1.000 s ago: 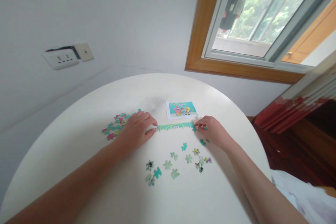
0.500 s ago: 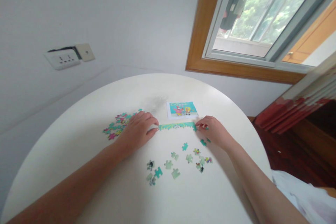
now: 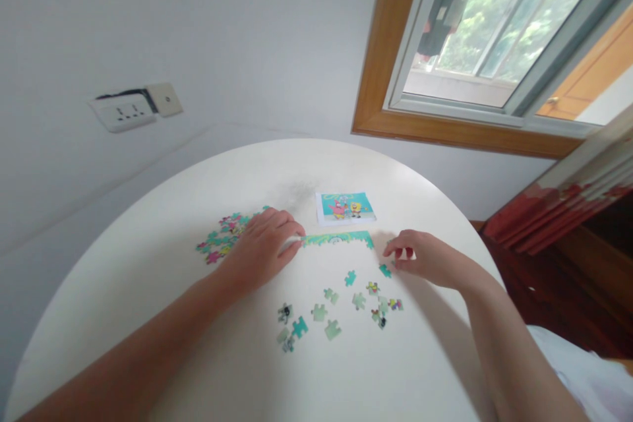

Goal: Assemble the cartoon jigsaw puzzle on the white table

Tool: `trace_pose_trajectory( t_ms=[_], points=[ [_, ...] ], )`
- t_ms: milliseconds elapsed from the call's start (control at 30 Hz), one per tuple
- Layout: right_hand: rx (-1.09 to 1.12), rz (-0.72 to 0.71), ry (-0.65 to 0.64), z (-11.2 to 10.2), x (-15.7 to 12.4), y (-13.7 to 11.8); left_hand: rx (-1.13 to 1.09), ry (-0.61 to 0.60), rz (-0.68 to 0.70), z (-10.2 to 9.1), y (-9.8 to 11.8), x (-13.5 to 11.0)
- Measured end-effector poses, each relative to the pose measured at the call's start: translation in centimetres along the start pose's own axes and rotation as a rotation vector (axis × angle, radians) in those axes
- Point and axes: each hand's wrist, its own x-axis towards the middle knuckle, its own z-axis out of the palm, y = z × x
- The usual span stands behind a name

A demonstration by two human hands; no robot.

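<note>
Green assembled jigsaw strip (image 3: 337,239): flat, mid round white table (image 3: 148,290), just below cartoon picture card (image 3: 345,206).
L hand (image 3: 260,247): palm down, fingers loosely spread, tips on strip's left end.
R hand (image 3: 420,257): fingers curled, just clear of strip's right end; pinching anything? Can't tell.

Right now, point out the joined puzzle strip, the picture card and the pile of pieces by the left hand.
joined puzzle strip (image 3: 336,238), head view, middle of the strip.
picture card (image 3: 345,206), head view, centre of its printed face.
pile of pieces (image 3: 219,245), head view, middle of the pile.
</note>
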Motion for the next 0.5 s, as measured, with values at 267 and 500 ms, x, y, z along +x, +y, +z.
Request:
trace_pose_trajectory(
  t_ms=[267,500],
  points=[
    [-0.037,-0.034,-0.064,0.17,-0.26,0.0,-0.017,0.001,0.011,0.09,-0.4,-0.03],
    [-0.027,-0.042,-0.072,0.72,0.27,-0.18,-0.032,0.006,0.013,0.35,-0.52,-0.01]
  ],
)
